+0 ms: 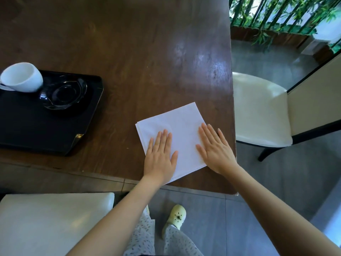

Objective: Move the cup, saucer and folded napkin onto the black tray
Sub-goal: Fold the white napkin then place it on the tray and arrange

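Both hands flat, fingers spread, on napkin (pixel 177 124) near counter (pixel 147 52) corner: left hand (pixel 160 156), right hand (pixel 215 150). Cup (pixel 22 77) tipped on side w/ saucer (pixel 63 94) on tray (pixel 36 126), well apart from napkin.

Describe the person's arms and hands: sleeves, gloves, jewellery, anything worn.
Both arms are bare up to the frame edge, with no sleeves showing. The left hand and right hand wear no gloves, and no rings, watch or bracelets show. Nails are short and unpainted.
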Demonstrator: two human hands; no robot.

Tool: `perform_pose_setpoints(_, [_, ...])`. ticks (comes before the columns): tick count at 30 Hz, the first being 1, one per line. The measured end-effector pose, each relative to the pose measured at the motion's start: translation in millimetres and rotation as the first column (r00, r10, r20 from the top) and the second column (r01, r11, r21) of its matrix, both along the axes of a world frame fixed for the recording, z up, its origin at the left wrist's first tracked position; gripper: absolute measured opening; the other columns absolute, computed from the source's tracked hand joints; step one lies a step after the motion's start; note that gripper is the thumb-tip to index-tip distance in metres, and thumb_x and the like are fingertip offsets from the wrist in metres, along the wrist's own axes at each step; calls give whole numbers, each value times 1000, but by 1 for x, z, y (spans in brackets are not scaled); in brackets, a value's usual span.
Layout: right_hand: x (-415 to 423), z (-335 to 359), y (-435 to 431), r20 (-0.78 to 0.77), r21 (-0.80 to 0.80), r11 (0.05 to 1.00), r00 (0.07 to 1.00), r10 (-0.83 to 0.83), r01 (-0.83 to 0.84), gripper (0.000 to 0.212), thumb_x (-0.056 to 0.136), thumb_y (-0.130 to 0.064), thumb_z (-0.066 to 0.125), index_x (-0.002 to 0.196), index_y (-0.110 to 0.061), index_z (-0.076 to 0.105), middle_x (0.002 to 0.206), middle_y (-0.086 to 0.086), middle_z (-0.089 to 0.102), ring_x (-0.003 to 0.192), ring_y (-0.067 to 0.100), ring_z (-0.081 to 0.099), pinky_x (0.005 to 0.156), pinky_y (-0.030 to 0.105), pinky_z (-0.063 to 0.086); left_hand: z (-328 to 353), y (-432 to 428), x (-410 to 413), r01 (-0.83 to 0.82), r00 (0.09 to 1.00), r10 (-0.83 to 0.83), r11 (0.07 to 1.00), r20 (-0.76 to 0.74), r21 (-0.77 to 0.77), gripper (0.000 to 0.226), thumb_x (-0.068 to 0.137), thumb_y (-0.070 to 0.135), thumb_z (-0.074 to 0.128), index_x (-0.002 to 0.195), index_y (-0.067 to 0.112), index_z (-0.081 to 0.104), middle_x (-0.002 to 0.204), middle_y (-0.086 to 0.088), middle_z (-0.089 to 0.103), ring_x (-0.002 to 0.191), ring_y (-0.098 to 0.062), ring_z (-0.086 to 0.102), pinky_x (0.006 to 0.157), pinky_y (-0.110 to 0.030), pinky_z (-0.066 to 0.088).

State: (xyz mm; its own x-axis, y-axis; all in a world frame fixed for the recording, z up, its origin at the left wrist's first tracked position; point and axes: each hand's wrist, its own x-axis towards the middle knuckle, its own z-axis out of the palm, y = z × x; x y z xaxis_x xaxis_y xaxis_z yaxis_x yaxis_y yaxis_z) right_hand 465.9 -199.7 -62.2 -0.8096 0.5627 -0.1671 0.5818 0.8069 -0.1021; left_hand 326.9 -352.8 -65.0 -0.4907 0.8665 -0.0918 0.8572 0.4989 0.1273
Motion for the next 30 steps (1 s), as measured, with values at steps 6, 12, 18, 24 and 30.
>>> perform_pose_setpoints(6, [11,4,2,21,-8,998,997,-68,68,64,96,-47,12,148,-16,-8,159,-2,-8,146,12,-11,118,35,-14,10,-39,8,220,975,-222,973,-15,-64,73,88,55,-7,144,9,-1,154,-13,-2,143,-27,-1,116,-41,-11])
perform_pose_setpoints(12, [38,13,-23,-18,5,966,966,257,-257,58,97,-44,13,147,-16,3,157,1,6,146,22,4,117,34,-8,-1,-106,16,435,888,-425,900,-176,24,57,94,38,35,137,1,37,144,-17,38,140,-31,21,113,-41,11])
perform_pose_setpoints(18, [70,27,-44,19,1,920,920,392,-393,78,89,-61,31,145,-6,29,151,8,25,139,28,26,114,33,5,-9,-117,9,535,786,-504,845,-359,-15,39,95,5,30,130,-2,46,134,-23,51,126,-37,45,110,-50,16])
perform_pose_setpoints(24, [74,26,-52,-104,13,929,923,370,-371,87,74,-59,56,142,-10,37,150,6,33,138,26,30,116,32,12,22,-106,-5,587,808,-559,790,-188,175,42,85,-6,34,112,1,64,117,-17,66,110,-29,62,98,-43,45])
perform_pose_setpoints(30, [75,29,-43,-328,-115,910,880,343,-398,45,81,-24,71,122,-10,63,131,7,59,127,26,49,104,46,40,64,-91,-39,170,803,-310,938,509,303,19,90,10,56,107,9,65,103,1,67,95,-7,63,84,-7,41])
